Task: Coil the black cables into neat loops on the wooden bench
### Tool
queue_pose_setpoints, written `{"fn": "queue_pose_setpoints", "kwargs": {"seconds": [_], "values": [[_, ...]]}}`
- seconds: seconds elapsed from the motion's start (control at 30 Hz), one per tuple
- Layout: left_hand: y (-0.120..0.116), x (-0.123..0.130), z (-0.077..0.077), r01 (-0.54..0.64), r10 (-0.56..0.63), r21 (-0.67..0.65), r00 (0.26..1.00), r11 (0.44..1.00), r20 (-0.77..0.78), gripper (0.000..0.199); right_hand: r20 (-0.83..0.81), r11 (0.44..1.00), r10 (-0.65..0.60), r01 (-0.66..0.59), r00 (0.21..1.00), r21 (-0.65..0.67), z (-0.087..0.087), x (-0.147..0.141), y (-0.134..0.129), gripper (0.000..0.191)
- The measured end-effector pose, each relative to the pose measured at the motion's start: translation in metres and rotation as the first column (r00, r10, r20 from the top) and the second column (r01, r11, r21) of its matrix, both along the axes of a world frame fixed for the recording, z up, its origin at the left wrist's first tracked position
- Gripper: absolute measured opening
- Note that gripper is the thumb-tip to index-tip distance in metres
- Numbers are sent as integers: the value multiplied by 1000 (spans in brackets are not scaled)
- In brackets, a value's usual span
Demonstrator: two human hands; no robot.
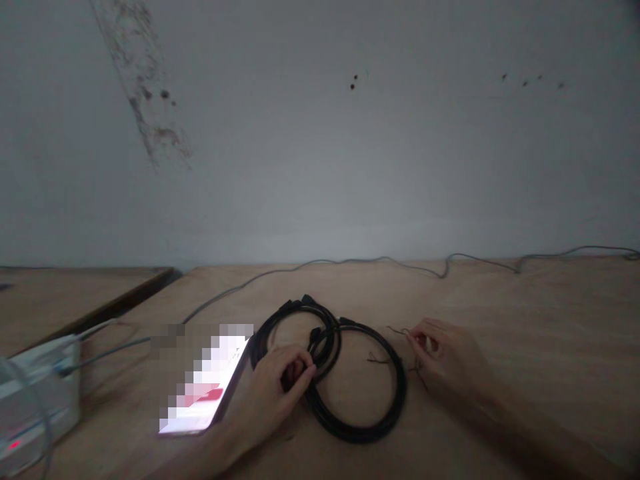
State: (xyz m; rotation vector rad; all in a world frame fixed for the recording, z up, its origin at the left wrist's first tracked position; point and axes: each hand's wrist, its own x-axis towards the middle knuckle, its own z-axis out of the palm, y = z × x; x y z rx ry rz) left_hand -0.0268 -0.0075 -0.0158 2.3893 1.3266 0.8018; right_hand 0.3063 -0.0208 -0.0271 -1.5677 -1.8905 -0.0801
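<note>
Head view, right hand: my right hand [436, 343] pinches a thin dark strand [397, 331] between thumb and forefinger, its free end poking out toward 10 o'clock.
Left hand: my left hand [284, 377] curls over the cables where the two coils meet; I cannot tell whether its fingers are closed on anything.
Right coil: this black cable coil [357, 435] lies flat between my hands, with my left at its 9 o'clock and my right just outside its 2 o'clock.
Left coil: this other black coil [259, 343] overlaps it at 10 o'clock, dark connectors [308, 300] along its top.
Loose strand: a second thin piece [379, 361] shows inside the right coil, near its 1 o'clock.
Lit screen: a device [214, 400], partly pixelated, lies at my left hand's 9 o'clock.
White box: it [40, 400] sits at the view's 8 o'clock, showing a red light.
Grey cord: it [300, 266] crosses the wooden table [550, 307] toward 3 o'clock, before a stained wall [425, 167].
</note>
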Motion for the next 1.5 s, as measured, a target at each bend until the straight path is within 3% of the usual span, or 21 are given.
{"fn": "queue_pose_setpoints", "kwargs": {"seconds": [0.13,0.23,0.33,0.4,0.5,0.6,0.67,0.83,1.13,1.33,1.5], "values": [[3,-3,-1,33,-35,47,999,998,32,17,72,990,-132,135,989,-44,-3,12,6,29],[5,-4,0,35,-36,39,998,999,49,14,143,977,-168,184,975,-105,-5,18,9,34],[6,-3,0,12,-13,28,998,1000,53,12,153,975,-189,204,970,-89,-4,19,9,25],[6,-3,-1,3,-4,19,999,1000,47,13,133,987,-143,150,981,-49,-3,17,8,16],[5,-4,-2,-13,13,9,999,1000,48,16,77,998,55,-54,995,-22,-4,9,5,14],[5,-4,-3,-24,24,2,998,1000,56,20,37,967,249,-247,968,-55,-10,0,2,16],[6,-4,-4,-26,26,1,998,1000,55,23,38,949,313,-311,949,-58,-16,-5,0,18],[8,-5,-6,-31,30,25,999,999,34,26,107,941,333,-324,937,-95,-23,-15,4,16],[8,-6,-6,-16,16,4,999,1000,42,24,203,936,294,-239,934,-257,-11,-37,16,17],[9,-5,-5,-3,3,16,999,1000,36,22,-88,936,244,-258,966,-239,-15,-30,19,14],[9,-5,-5,9,-9,6,999,1000,38,21,-394,898,234,-353,889,-264,-21,-23,26,17]]}}
